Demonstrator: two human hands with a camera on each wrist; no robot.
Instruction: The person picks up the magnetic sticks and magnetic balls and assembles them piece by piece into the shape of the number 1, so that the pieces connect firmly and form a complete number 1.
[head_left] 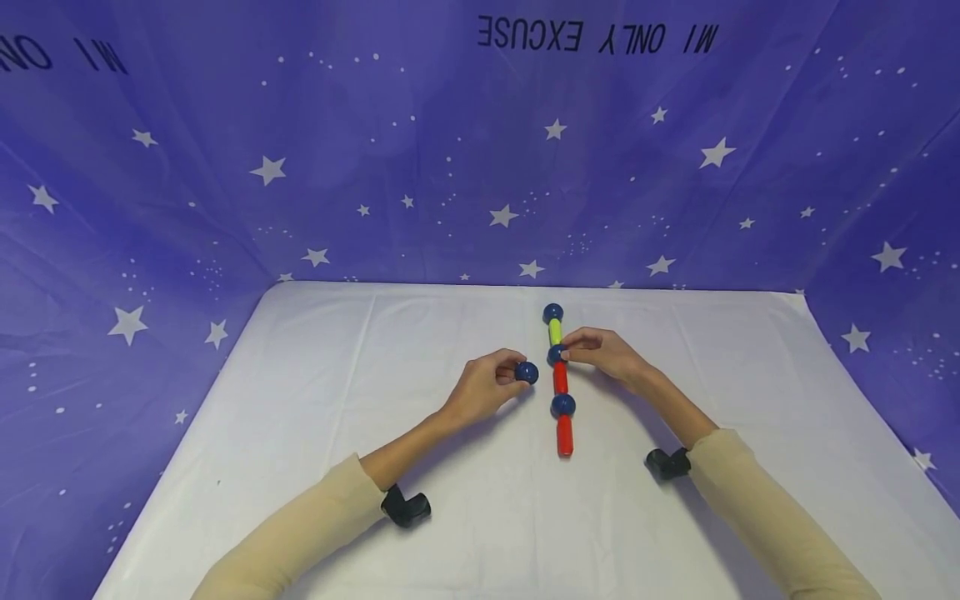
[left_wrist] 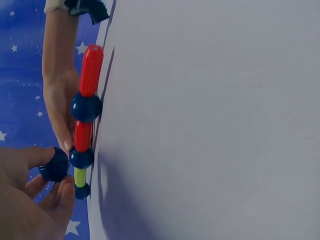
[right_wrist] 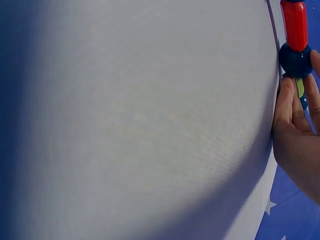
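A straight chain of blue balls and coloured rods lies on the white table. From the far end it runs: blue ball (head_left: 553, 312), yellow-green rod (head_left: 555, 332), blue ball (head_left: 556, 356), red rod (head_left: 561, 379), blue ball (head_left: 563, 406), red rod (head_left: 565, 436). My right hand (head_left: 611, 357) pinches the middle ball from the right side; the right wrist view shows fingers around that ball (right_wrist: 296, 61). Left of the chain, my left hand (head_left: 483, 386) holds a separate blue ball (head_left: 527, 372) between thumb and fingers. In the left wrist view this loose ball (left_wrist: 54, 165) is apart from the chain.
White cloth covers the table (head_left: 450, 517). Behind it and along both sides hangs a purple curtain (head_left: 420, 150) with white stars and lettering. Black wrist-worn devices (head_left: 406, 507) sit at both sleeve cuffs, close above the cloth.
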